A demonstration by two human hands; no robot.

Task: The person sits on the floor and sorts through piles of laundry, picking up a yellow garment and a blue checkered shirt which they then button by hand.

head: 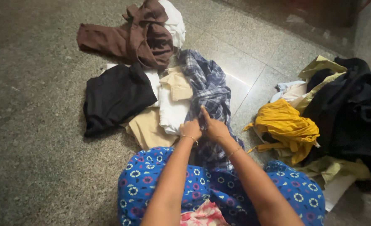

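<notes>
Both hands meet on one blue plaid shirt [208, 90] lying on the stone floor [34, 125] just before the knees — the left hand [191, 129] closed into a fist on its cloth, the right hand [214, 127] pinching it with one finger raised. Beside it lie one black garment [114, 96], one brown garment [143, 35], two beige pieces [145, 129] and one white piece [173, 113] — a separate heap with one mustard-yellow garment [288, 125] sits well apart to the right.

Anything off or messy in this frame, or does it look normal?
Nothing damaged or spilled. Clothes lie loose on the floor rather than stacked: a crumpled brown garment, a black one, and a jumbled heap at right with a yellow cloth. Both hands, left hand and right hand, grip the blue plaid shirt.
</notes>
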